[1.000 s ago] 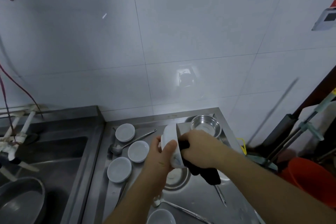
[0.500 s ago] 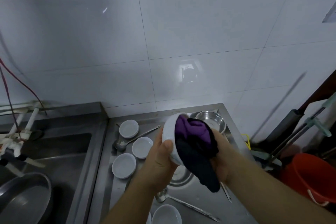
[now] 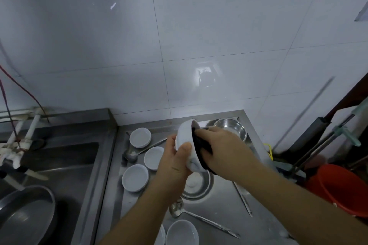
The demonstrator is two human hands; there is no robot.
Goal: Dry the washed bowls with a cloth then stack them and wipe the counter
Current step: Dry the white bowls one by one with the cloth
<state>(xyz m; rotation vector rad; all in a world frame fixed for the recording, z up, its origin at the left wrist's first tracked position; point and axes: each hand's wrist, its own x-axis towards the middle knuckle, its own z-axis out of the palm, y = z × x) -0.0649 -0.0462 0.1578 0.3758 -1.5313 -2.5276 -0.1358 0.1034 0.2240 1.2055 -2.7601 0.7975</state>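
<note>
My left hand (image 3: 175, 162) grips a white bowl (image 3: 185, 135) tipped on its side above the steel counter (image 3: 223, 207), its mouth facing right. My right hand (image 3: 223, 149) presses a dark cloth (image 3: 201, 147) into the bowl's mouth; most of the cloth is hidden under that hand. Three small white dishes (image 3: 140, 137) (image 3: 153, 157) (image 3: 135, 177) lie on the counter to the left. Another white bowl (image 3: 182, 232) sits at the near edge. A steel bowl (image 3: 231, 128) stands at the back right, and a second steel bowl (image 3: 196, 185) lies under my hands.
Steel ladles (image 3: 131, 154) (image 3: 201, 218) and a long utensil (image 3: 242, 199) lie on the counter. A sink (image 3: 59, 167) with a metal pan (image 3: 25, 217) is on the left. A red bucket (image 3: 342, 189) and mop handles (image 3: 318, 145) stand at the right, past the counter edge.
The purple and black cloth that bulged out of the bowl is now pushed inside under my right hand. The bowl has turned slightly in my left hand.
</note>
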